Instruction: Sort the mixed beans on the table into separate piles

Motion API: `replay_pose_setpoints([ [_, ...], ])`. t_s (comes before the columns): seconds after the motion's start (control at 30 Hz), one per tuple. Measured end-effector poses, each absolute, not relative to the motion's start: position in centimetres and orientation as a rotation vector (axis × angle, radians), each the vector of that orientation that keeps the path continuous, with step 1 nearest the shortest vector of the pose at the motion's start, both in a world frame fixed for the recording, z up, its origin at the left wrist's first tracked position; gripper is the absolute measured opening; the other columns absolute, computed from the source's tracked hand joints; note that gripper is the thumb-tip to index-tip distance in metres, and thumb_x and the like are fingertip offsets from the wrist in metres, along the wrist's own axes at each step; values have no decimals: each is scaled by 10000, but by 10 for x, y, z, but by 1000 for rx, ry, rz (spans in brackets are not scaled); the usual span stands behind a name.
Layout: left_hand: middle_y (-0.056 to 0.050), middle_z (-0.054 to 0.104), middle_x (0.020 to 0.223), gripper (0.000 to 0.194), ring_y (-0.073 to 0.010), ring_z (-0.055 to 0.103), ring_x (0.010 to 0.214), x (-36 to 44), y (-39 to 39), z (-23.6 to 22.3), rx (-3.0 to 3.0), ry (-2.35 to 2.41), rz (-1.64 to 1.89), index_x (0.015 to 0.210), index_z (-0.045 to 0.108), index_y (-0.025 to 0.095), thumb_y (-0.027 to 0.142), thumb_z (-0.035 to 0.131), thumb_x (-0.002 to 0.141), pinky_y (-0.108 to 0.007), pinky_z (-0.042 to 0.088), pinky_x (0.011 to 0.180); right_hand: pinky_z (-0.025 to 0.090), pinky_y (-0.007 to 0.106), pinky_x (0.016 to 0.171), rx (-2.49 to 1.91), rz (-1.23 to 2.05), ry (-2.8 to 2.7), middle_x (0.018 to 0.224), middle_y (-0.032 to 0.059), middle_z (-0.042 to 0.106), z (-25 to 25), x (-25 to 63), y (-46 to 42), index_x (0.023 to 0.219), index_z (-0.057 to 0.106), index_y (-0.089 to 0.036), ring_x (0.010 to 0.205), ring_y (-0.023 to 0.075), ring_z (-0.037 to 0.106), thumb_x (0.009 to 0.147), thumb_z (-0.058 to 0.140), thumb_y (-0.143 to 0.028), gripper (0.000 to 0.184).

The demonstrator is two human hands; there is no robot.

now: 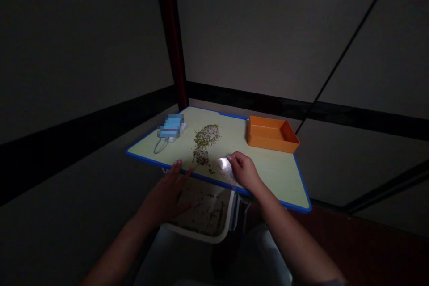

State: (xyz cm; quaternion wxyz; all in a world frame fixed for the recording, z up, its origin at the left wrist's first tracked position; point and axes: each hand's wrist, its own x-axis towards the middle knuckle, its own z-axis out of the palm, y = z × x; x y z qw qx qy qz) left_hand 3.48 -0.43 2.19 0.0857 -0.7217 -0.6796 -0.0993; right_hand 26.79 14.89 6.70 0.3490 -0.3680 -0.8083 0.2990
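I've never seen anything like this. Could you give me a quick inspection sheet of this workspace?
Surface: small pale table with a blue edge.
Job's things: green and white grains in a scattered streak; shiny sheet at their near end; orange tray at the far edge; white bin below, with debris in it.
Clutter: blurred blue item at the far left.
Hands: left hand open at the near edge, holding nothing; right hand on the sheet, apparently gripping it.
Cables: thin loop by the blue item; otherwise nothing seen.
Surroundings: pale wall, dark skirting, dark red post.
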Motion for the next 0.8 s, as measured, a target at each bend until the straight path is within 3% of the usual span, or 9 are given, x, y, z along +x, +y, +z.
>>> replay_pose_setpoints([
  [0.1, -176, 39, 1567, 894, -352, 194, 1412, 36, -5, 22, -2162, -2035, -296, 1449, 222, 233, 538, 615, 705, -459, 371, 1071, 340, 235, 631, -868, 423, -2558, 780, 45, 664, 100, 264, 161, 818, 616, -180, 719, 145, 566, 907, 413, -286, 246],
  [0.23, -141, 48, 1576, 914, -333, 210, 1414, 38, -5, 19, -2123, -2034, -365, 1455, 185, 265, 485, 644, 696, -440, 386, 1064, 347, 264, 662, -851, 38, -2950, 954, 105, 704, 120, 248, 174, 969, 640, -195, 834, 189, 620, 927, 397, -308, 271],
  [0.47, -120, 78, 1570, 876, -301, 222, 1411, 47, -7, 24, -2093, -2113, -385, 1456, 163, 287, 456, 616, 726, -422, 381, 1071, 362, 251, 693, -730, 2, -2950, 974, 73, 705, 97, 238, 183, 995, 639, -208, 884, 173, 630, 925, 392, -262, 261],
  [0.8, -135, 93, 1556, 878, -296, 168, 1422, 50, -5, 30, -2096, -2142, -333, 1452, 202, 207, 534, 581, 730, -430, 352, 1094, 390, 286, 755, -799, -70, -2898, 951, 89, 707, 95, 246, 181, 973, 629, -190, 886, 197, 639, 956, 348, -306, 305],
])
